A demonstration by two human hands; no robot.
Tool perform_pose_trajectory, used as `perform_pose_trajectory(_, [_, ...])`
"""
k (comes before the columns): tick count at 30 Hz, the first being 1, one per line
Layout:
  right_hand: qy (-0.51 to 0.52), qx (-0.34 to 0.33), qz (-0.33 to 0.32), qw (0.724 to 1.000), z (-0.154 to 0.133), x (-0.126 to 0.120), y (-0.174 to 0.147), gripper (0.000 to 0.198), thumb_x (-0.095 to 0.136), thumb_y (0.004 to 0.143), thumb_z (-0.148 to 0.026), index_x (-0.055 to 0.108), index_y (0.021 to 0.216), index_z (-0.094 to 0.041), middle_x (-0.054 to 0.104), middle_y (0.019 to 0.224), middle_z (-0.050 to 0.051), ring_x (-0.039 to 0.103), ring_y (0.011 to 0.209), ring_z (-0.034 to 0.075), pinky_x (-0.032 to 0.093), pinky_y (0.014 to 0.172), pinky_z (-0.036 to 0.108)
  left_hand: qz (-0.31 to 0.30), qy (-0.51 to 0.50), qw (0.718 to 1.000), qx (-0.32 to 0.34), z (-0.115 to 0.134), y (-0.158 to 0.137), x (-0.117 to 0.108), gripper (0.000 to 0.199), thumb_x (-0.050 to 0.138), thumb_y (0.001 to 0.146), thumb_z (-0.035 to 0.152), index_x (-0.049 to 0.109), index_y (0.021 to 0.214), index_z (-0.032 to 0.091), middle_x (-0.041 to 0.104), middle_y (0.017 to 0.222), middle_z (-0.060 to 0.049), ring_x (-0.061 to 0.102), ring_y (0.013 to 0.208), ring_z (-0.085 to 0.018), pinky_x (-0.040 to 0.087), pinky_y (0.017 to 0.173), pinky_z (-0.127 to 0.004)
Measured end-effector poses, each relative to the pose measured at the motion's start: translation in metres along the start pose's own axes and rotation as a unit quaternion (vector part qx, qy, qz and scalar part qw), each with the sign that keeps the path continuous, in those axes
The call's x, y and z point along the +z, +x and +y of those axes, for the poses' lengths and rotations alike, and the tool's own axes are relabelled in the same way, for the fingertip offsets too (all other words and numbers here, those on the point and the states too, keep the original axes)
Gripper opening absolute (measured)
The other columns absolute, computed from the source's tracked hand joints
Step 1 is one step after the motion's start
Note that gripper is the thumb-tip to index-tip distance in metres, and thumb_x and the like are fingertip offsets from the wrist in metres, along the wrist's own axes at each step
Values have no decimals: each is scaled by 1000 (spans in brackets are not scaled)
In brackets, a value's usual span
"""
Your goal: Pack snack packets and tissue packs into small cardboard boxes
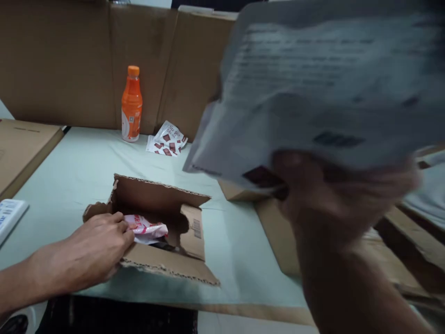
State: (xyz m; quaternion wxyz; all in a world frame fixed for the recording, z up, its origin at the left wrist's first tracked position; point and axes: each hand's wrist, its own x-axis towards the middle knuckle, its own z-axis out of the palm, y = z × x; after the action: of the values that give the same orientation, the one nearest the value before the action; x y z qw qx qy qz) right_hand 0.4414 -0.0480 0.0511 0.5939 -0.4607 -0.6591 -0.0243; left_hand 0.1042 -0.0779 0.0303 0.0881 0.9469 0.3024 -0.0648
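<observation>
My right hand (333,195) grips a large pale pouch (330,93) with printed text and dark red patches. The pouch is raised at the upper right, smeared by motion. My left hand (100,246) is at the left side of an open cardboard box (149,192), its fingers curled over the end of a pink-and-white packet (149,228) inside. The thumb side of that hand is partly hidden. Beyond the box stands an orange bottle (131,104) with an orange cap. A small white pouch with dark red squares (167,139) lies beside the bottle.
Tall cardboard panels (62,65) line the back of the pale green tabletop (86,153). A flat carton (24,144) and a white device with buttons (11,215) are at the left. More cardboard boxes (278,236) stand at the right, partly behind my right arm.
</observation>
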Motion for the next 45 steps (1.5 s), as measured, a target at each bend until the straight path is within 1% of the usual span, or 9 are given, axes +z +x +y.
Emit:
perform_pose_trajectory(4, [-67,-191,-229,952,-57,6,-22,21,52,94,-14,66,97,-30,67,70,-3,63,63,16,51,60,28,0,16,1000,-13,7,2,-6,24,62,77,5,71,96,16,76,98,-11,71,97,-31,58,89,-46])
perform_pose_trajectory(9, [-148,-160,-558,801,-64,59,-32,26,50,84,-3,62,98,-22,73,80,2,60,61,16,39,54,29,-24,8,999,-40,15,0,-16,28,63,73,2,70,98,14,75,107,-13,69,106,-33,57,94,-46])
perform_pose_trajectory(15, [-192,-152,-710,660,-56,111,-29,21,60,90,-7,70,106,-17,79,97,9,74,86,24,52,71,31,-24,10,999,-35,12,-2,-12,23,63,76,3,68,96,14,75,104,-13,69,104,-33,58,93,-47])
perform_pose_trajectory(17, [-155,-135,-667,717,-56,95,-24,20,59,93,-10,71,107,-18,79,104,9,75,94,25,56,77,33,55,3,998,12,9,-9,-9,28,60,80,4,67,106,14,74,111,-13,68,111,-33,58,97,-48])
perform_pose_trajectory(20, [-57,-69,-457,885,-56,43,-26,24,54,99,-16,70,116,-23,78,117,7,74,106,22,59,90,35,249,-24,965,83,2,-29,-3,44,53,91,6,57,133,19,67,136,-12,59,132,-30,51,111,-48])
perform_pose_trajectory(23, [-34,2,-269,963,-52,-5,-47,18,57,101,-23,72,109,-26,80,108,5,77,99,21,61,88,35,385,-71,920,3,-9,-51,10,54,55,98,16,42,148,33,53,154,-6,52,142,-29,46,119,-50])
perform_pose_trajectory(30, [7,34,-300,953,-42,-10,-111,24,51,104,-28,71,118,-27,80,111,7,76,103,24,63,87,39,395,-187,890,-126,-21,-40,57,53,57,101,38,41,150,28,63,143,-9,61,132,-28,52,112,-44])
perform_pose_trajectory(37, [-86,20,-203,975,-27,16,-89,50,62,98,-34,53,147,-29,56,153,14,52,143,33,45,115,58,385,-170,894,-152,-21,-20,46,36,50,103,39,58,133,20,71,112,-9,70,102,-24,59,94,-40])
perform_pose_trajectory(45, [-40,25,-351,935,-8,18,-93,38,51,103,-36,62,139,-29,70,136,10,63,128,28,51,109,52,400,-161,886,-173,-21,-11,60,45,47,103,35,49,147,24,39,158,-14,52,141,-30,49,115,-51])
